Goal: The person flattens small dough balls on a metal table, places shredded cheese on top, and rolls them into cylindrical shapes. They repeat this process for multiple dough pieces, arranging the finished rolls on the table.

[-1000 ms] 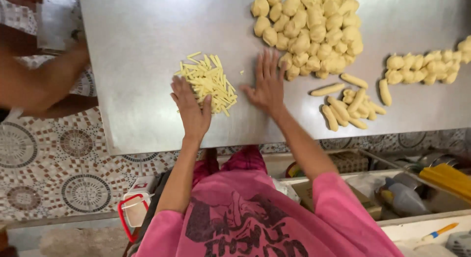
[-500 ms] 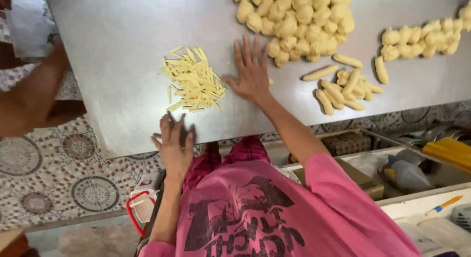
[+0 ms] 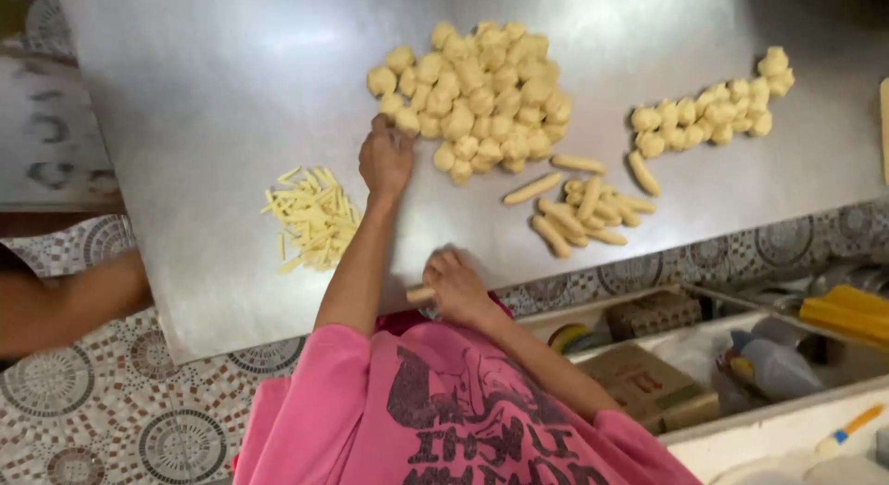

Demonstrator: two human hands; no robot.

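Steel sheeting covers the table (image 3: 231, 96), set over a patterned tile floor (image 3: 111, 402). On it the left hand (image 3: 386, 157) reaches into the near edge of a heap of dough lumps (image 3: 477, 91), fingers curled onto one lump; the grip looks narrow, though whether it has actually closed on the lump I cannot tell. The right hand (image 3: 456, 286), at the table's front edge, holds a short dough roll (image 3: 421, 294) in a closed grip. Dough like this should be light, soft and easily dented, perhaps a little tacky, so it is best pinched gently across the middle. Finished dough sticks (image 3: 583, 207) lie to the right, a second row of lumps (image 3: 713, 105) beyond, pale thin strips (image 3: 310, 216) to the left. Below the table, an open box (image 3: 704, 355) holds cartons, a plastic bottle and a tape roll.
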